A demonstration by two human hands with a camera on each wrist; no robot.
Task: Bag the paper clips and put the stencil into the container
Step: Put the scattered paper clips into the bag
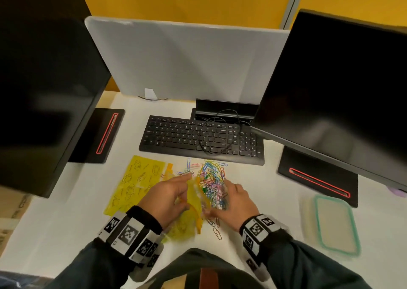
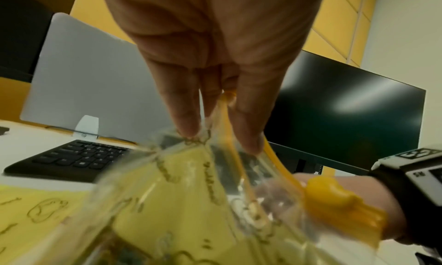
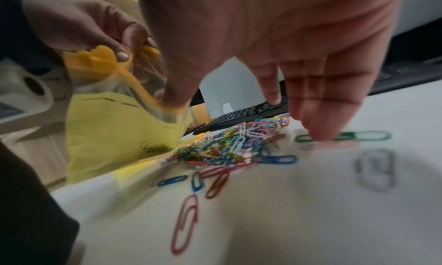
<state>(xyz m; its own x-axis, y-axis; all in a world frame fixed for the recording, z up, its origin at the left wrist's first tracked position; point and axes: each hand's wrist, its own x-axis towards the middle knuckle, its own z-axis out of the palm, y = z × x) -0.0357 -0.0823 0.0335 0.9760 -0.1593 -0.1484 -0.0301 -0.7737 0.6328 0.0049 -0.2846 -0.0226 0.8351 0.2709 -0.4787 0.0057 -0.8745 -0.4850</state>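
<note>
Clips [image 1: 212, 184] heaped on desk [image 1: 264, 178] beside stencil [image 1: 132, 180]; bag [image 1: 189, 213] rim pinched by left hand [image 1: 169, 197], right hand [image 1: 236, 201] relaxed, fingers spread over heap; likely spill past floppy, half-closed mouth.

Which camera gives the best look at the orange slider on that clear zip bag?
The left wrist view: the orange plastic slider sits large at the end of the clear bag's zip strip. The right wrist view shows it smaller, beside the left hand's thumb. In the head view the bag is too blurred to pick it out.
</note>
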